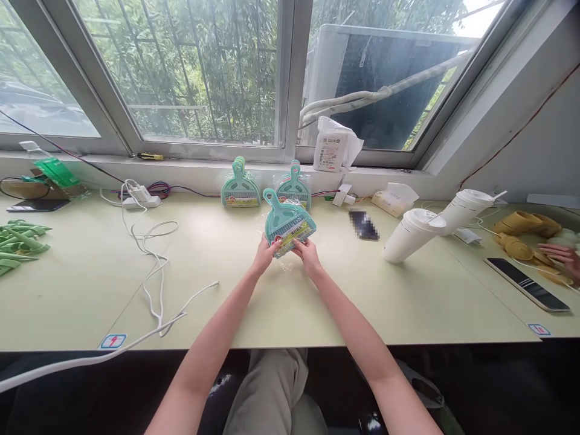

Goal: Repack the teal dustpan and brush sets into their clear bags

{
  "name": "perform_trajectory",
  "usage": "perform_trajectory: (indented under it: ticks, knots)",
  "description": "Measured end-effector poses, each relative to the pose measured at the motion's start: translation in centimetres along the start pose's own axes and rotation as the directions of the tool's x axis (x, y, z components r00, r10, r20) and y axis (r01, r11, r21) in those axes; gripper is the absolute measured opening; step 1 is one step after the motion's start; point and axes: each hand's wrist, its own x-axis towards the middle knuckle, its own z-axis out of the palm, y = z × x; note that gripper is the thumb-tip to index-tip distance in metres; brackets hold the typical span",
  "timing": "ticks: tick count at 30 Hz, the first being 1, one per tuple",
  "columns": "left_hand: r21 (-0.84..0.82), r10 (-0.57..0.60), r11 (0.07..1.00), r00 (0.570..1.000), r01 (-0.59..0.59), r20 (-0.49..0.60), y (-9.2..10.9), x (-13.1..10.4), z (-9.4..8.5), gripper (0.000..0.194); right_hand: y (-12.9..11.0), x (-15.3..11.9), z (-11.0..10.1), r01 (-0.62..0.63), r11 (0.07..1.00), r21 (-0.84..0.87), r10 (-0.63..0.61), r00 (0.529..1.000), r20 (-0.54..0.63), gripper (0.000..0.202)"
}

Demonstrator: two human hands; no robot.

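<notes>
A teal dustpan-and-brush set (290, 222) in clear plastic wrap is tilted above the table, its handle pointing up and left. My left hand (264, 255) grips its lower left edge, and my right hand (308, 255) grips the lower edge on the right. Behind it, two upright stacks of similar wrapped sets lean at the window sill: one at the left (240, 186), the other at the right (293, 184), partly covered by the held set.
White cables (158, 260) trail over the table (217, 320) on the left. To the right are a pixelated phone (363, 225), two lidded white cups (410, 235) (466, 210), a tissue pack (394, 198) and another phone (528, 284). Another person's hand (559, 254) shows at far right.
</notes>
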Motion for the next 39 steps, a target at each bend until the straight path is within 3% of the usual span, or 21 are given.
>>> perform_trajectory:
  ticks: [3,5,6,8,10,13,17,20,25,31,34,37,39]
  knots:
    - [-0.071,-0.035,0.997,0.999,0.035,0.0,0.4,0.5,-1.1,0.058,-1.0,0.9,-1.8,-0.076,0.977,-0.197,0.098,0.99,0.102,0.029]
    - [-0.147,-0.068,0.987,0.997,0.061,-0.04,0.6,0.9,-2.2,0.057,-1.8,1.0,-3.0,0.075,0.91,-0.407,-0.049,0.996,0.072,0.027]
    - [-0.185,-0.093,0.98,0.993,0.079,-0.069,0.7,1.1,-2.8,0.057,-2.1,0.9,-3.5,0.188,0.834,-0.518,-0.179,0.981,0.068,0.024]
    - [-0.246,-0.16,0.961,0.979,0.126,-0.123,0.7,1.4,-3.9,0.053,-2.6,0.6,-3.9,0.389,0.609,-0.691,-0.4,0.903,0.156,0.032]
    - [-0.281,-0.225,0.943,0.964,0.179,-0.139,0.6,1.6,-4.7,0.048,-2.8,0.2,-3.7,0.505,0.421,-0.754,-0.46,0.835,0.302,0.046]
    - [-0.285,-0.263,0.928,0.963,0.238,-0.052,0.4,1.4,-5.0,0.045,-2.5,0.1,-3.2,0.55,0.336,-0.765,-0.478,0.799,0.365,0.042]
    - [-0.243,-0.251,0.929,0.957,0.28,0.146,0.3,0.9,-4.7,0.051,-2.3,0.9,-3.6,0.549,0.36,-0.755,-0.543,0.781,0.309,0.017]
    - [-0.171,-0.276,0.934,0.937,0.315,0.215,0.4,0.7,-4.6,0.053,-2.4,1.5,-4.4,0.552,0.418,-0.722,-0.495,0.805,0.328,0.009]
    - [-0.077,-0.331,0.933,0.923,0.351,0.198,0.3,0.9,-5.0,0.058,-2.2,2.0,-5.1,0.47,0.581,-0.665,-0.425,0.872,0.245,0.015]
    - [0.027,-0.324,0.943,0.894,0.333,0.31,0.7,0.4,-4.4,0.064,-0.9,2.8,-5.2,0.375,0.657,-0.654,-0.424,0.901,0.091,0.017]
    - [0.015,-0.307,0.948,0.9,0.318,0.309,0.7,0.2,-4.2,0.058,-1.1,2.9,-5.3,0.306,0.809,-0.502,-0.331,0.943,0.04,0.039]
    - [-0.052,-0.287,0.949,0.923,0.31,0.256,0.5,0.5,-4.4,0.053,-2.2,2.3,-5.5,0.188,0.938,-0.292,-0.169,0.982,0.09,0.051]
    - [-0.075,-0.292,0.947,0.934,0.313,0.206,0.3,0.7,-4.6,0.052,-3.1,1.7,-5.6,0.15,0.964,-0.222,-0.108,0.976,0.19,0.06]
